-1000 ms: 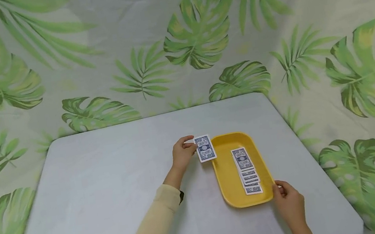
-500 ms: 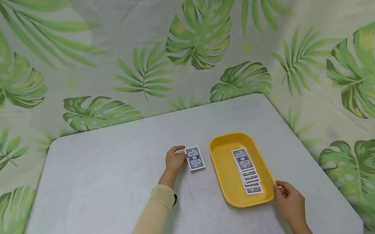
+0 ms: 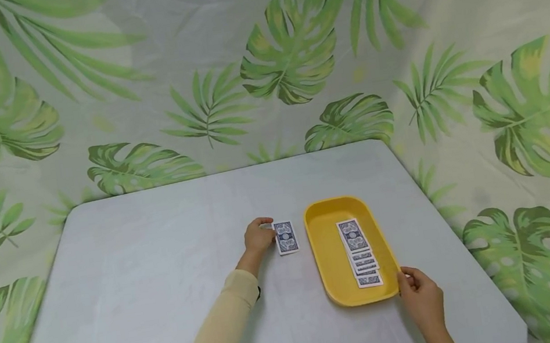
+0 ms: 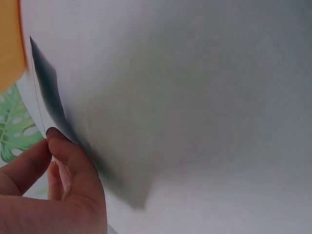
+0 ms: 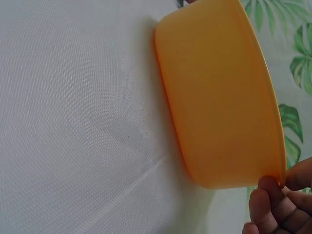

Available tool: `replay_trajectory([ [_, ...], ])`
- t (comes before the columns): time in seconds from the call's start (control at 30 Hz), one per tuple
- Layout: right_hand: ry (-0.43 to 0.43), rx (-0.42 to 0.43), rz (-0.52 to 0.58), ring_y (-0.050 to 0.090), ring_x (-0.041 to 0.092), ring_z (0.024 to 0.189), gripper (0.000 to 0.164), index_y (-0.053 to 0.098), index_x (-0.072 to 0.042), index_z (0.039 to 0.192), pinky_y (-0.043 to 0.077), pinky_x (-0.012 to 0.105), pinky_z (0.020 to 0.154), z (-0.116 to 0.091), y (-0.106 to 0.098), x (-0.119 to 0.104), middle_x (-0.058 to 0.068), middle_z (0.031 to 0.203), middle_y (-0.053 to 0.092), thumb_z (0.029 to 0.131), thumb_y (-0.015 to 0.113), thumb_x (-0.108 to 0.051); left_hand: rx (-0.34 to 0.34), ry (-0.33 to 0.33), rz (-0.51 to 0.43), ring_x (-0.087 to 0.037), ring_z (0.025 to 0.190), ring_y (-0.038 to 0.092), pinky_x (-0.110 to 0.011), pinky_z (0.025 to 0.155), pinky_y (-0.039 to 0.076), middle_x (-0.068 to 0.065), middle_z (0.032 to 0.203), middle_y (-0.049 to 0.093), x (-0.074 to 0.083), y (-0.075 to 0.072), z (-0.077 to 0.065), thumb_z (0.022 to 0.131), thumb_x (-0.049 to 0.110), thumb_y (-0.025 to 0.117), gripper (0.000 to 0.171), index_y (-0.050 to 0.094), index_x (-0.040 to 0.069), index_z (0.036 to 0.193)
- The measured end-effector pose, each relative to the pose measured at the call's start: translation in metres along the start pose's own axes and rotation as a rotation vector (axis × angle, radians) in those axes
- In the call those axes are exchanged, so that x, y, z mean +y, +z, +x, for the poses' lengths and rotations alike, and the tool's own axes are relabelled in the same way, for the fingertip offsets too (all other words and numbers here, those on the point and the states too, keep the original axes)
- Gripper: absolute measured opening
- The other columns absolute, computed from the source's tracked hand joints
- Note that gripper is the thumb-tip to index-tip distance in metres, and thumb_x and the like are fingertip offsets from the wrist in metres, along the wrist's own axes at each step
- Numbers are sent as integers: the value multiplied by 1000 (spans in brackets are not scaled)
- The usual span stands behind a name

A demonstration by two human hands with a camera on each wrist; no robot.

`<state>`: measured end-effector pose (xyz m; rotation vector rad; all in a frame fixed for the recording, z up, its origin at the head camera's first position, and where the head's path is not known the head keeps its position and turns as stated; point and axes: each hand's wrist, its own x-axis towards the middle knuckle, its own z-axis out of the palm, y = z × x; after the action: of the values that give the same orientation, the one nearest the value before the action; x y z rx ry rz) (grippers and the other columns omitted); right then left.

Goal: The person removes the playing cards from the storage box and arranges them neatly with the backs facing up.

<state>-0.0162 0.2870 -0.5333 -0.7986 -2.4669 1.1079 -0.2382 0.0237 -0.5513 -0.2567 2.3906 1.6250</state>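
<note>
One card (image 3: 286, 237) has moved away from the tray (image 3: 328, 252), hands (image 3: 259, 237) (image 3: 423, 298) pinching both

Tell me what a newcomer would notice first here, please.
Probably the yellow tray, right of centre on the white table, holding overlapping blue-backed cards. Next, the left hand pinching one card left of the tray, and the right hand gripping the tray's near right corner. Behind, a leaf-patterned cloth.

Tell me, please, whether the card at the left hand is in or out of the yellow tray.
Out: the left hand pinches the card, and the head view shows white table between card and yellow tray.
</note>
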Motion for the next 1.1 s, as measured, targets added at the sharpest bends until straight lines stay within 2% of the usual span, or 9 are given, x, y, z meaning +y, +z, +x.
replay_trajectory([
  [0.13,-2,0,-9,49,9,53,23,67,9,107,39,22,45,-1,-1,0,4,67,57,95,59,-10,1,31,38,-15,65,56,-24,59,41,-8,77,68,-2,2,-1,78,-3,66,34,68,5,112],
  [0.3,-6,-1,-9,49,9,53,23,67,8,107,39,23,46,-1,0,0,4,67,58,95,59,-10,4,59,61,-16,65,55,-25,61,41,-7,75,67,-2,2,-1,76,-3,65,36,68,4,111],
  [0.63,-21,12,-16,49,11,54,22,67,8,106,39,23,46,0,2,2,5,67,58,95,59,-9,2,91,127,-25,83,64,-37,77,49,-11,93,70,-2,3,0,78,0,68,34,67,2,111],
  [0.97,-20,14,-6,49,11,54,21,67,8,106,39,23,46,0,2,3,4,66,58,95,58,-9,48,99,184,-25,81,63,-36,74,49,-9,91,70,-3,2,2,75,-2,66,36,67,4,110],
  [1.1,-18,14,-3,50,11,53,21,67,8,106,39,23,45,0,2,3,4,66,59,95,58,-9,35,100,167,-22,79,63,-33,69,49,-8,91,70,3,1,0,77,-2,64,33,68,4,110],
])
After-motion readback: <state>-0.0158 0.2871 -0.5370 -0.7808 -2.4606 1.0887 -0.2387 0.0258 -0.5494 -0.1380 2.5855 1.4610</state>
